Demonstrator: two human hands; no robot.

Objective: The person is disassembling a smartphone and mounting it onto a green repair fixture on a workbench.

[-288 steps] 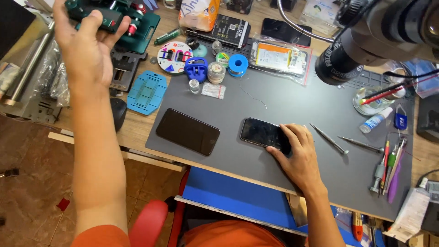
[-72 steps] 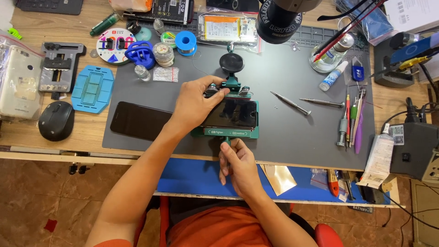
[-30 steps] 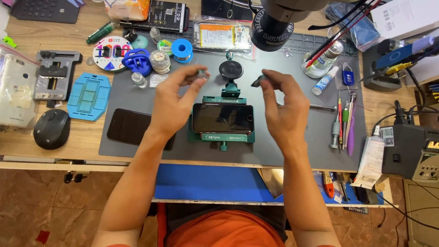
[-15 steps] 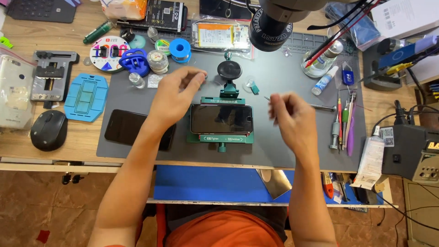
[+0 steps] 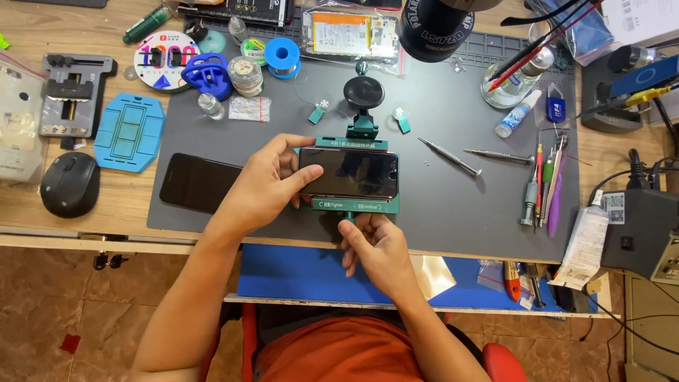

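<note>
Head view: left hand point(image 5: 272, 180) grip pinches phone point(image 5: 348, 173) in green clamp point(image 5: 357, 205); right hand point(image 5: 371, 244) grip hides the clamp's knob.

Two dark phones: one point(image 5: 348, 173) in the green clamp point(image 5: 357, 205), one point(image 5: 198, 184) flat on the mat. Two loose screwdrivers point(image 5: 450, 156) point(image 5: 498, 155), one black mouse point(image 5: 69, 184), two hands point(image 5: 265, 185) point(image 5: 375, 244).

Glossy glass phone point(image 5: 348, 173) in plastic clamp point(image 5: 357, 206), matt mat point(image 5: 460, 212).
</note>
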